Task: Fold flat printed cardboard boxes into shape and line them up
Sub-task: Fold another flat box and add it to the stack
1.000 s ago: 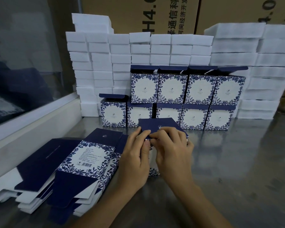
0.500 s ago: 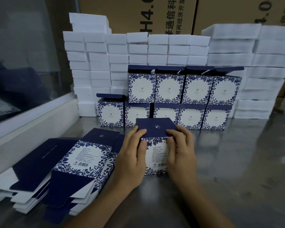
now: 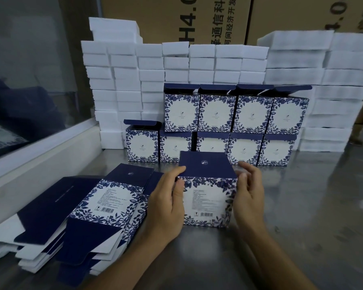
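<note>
The folded box (image 3: 206, 193) stands upright on the steel surface (image 3: 314, 206), between the two hands. Its dark blue top flap is closed and lies flat, and the printed side with the barcode faces the person. The box looks nearly like a cube, so I cannot name a long axis; its top points up.

The left hand (image 3: 166, 208) holds the box on its left side: the thumb lies on the front face and one finger reaches the edge of the top flap, so this grip is narrow, closed around the corner. The right hand (image 3: 248, 195) is at the right side of the box with loosely bent fingers; whether they press the cardboard or are just beside it I cannot tell.

To the left of the left grip, just beside the wrist, lies a stack of flat boxes (image 3: 105, 201), not yet folded, their long axis going away from the person and a little to the right.

Behind the grip, the finished boxes (image 3: 218, 126) stand in two rows, one row on top of the other. Their top flaps are up, and what is inside them does not show. Behind these are piles of white foam blocks (image 3: 122, 80), and behind those brown cartons (image 3: 172, 15).
</note>
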